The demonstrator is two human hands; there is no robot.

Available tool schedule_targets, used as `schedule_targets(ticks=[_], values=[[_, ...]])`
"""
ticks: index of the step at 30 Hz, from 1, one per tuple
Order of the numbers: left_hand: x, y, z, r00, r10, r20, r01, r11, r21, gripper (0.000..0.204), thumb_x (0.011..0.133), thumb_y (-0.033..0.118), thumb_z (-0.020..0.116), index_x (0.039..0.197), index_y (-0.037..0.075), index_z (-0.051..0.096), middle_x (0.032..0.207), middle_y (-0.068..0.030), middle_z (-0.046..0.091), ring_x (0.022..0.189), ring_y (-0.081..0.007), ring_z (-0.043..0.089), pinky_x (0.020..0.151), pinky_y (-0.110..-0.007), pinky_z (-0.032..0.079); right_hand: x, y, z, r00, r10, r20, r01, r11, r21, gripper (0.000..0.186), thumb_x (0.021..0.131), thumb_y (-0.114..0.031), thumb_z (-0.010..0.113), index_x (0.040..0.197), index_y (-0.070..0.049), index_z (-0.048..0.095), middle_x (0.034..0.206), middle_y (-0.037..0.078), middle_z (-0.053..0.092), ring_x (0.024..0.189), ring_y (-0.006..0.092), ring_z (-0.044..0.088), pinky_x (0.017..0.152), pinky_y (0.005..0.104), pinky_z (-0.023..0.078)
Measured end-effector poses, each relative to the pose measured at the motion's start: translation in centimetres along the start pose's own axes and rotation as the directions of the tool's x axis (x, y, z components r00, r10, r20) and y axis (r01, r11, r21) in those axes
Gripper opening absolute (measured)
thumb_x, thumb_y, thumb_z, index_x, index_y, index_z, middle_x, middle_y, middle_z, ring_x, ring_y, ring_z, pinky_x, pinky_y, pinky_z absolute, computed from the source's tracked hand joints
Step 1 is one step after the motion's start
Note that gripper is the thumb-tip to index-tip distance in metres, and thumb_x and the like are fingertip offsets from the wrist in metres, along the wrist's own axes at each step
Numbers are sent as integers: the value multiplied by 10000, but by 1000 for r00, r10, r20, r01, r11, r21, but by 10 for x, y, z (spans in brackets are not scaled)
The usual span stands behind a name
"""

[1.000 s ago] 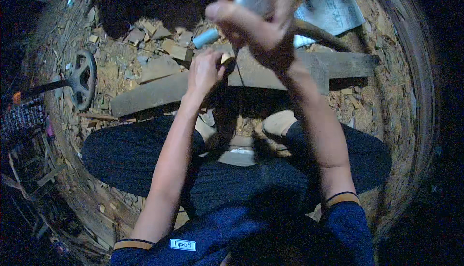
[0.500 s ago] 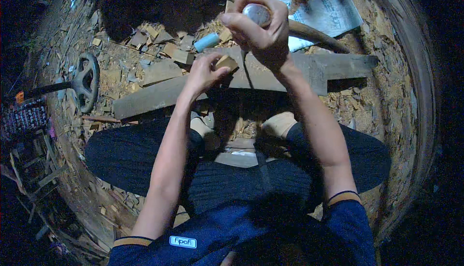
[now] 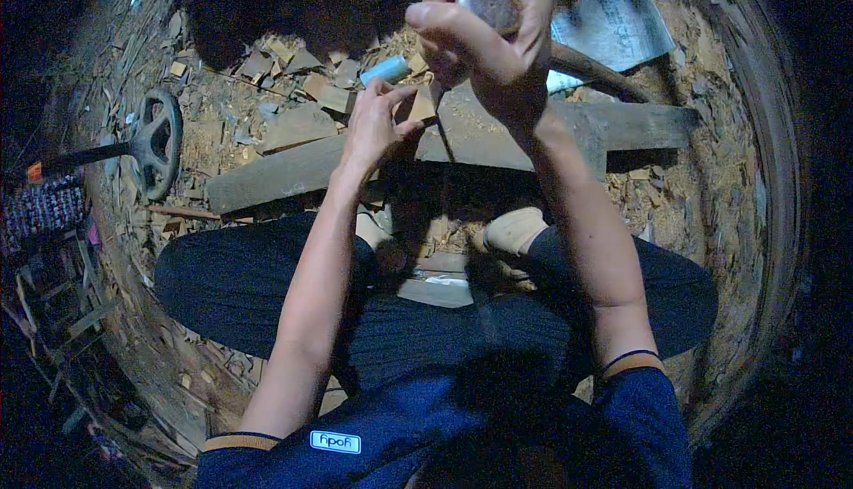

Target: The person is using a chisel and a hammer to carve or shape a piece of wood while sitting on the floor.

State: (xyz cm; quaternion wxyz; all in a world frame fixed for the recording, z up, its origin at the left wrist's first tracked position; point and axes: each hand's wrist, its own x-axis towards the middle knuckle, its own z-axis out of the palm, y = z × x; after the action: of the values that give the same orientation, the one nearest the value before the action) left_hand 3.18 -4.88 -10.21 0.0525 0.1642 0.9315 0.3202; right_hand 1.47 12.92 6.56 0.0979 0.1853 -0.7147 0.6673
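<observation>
Wooden plank [image 3: 498, 138] lies across chip-strewn ground. On it, the left hand [image 3: 373, 129] pinches a small wood block [image 3: 423, 104]. Above the plank, the right hand [image 3: 489, 31] is clenched around a rounded tool handle [image 3: 489, 5].

You are in a wood workshop with a dirt floor, and it looks rough and dim. All around you the ground [image 3: 702, 160] is covered in wood chips [image 3: 293, 71] and sawdust, and a long thick wooden plank [image 3: 462, 147] lies across it right in front of your knees. Off to your left there is a dark metal wheel [image 3: 155, 143] on a rod, and near the top a flat blue-grey sheet [image 3: 613, 23] and a small light blue tube [image 3: 386, 70] lie among the scraps.
</observation>
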Motion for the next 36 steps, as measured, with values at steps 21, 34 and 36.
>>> schedule_targets(ticks=[21,34,36], values=[[10,-9,0,996,84,22,-84,996,-4,527,567,220,830,1059,125,666,939,-116,513,918,-310,521,816,-394,439,5,20,9,999,-7,48,1,992,126,178,765,-108,613,660,-16,502,533,24,492,437,62,453,397,209,344],[12,-11,-3,997,55,56,-53,998,-33,552,580,197,820,1108,163,662,997,-137,523,960,-324,518,850,-400,434,17,22,11,994,95,49,-104,971,217,161,769,-111,603,675,-18,512,533,38,505,414,70,445,388,208,335],[13,-14,-3,995,54,82,-52,998,-33,548,579,203,820,1103,158,665,980,-126,525,954,-310,519,847,-393,435,20,24,13,998,36,43,-42,986,160,157,773,-116,602,681,-20,518,538,36,508,411,73,445,387,210,334]])
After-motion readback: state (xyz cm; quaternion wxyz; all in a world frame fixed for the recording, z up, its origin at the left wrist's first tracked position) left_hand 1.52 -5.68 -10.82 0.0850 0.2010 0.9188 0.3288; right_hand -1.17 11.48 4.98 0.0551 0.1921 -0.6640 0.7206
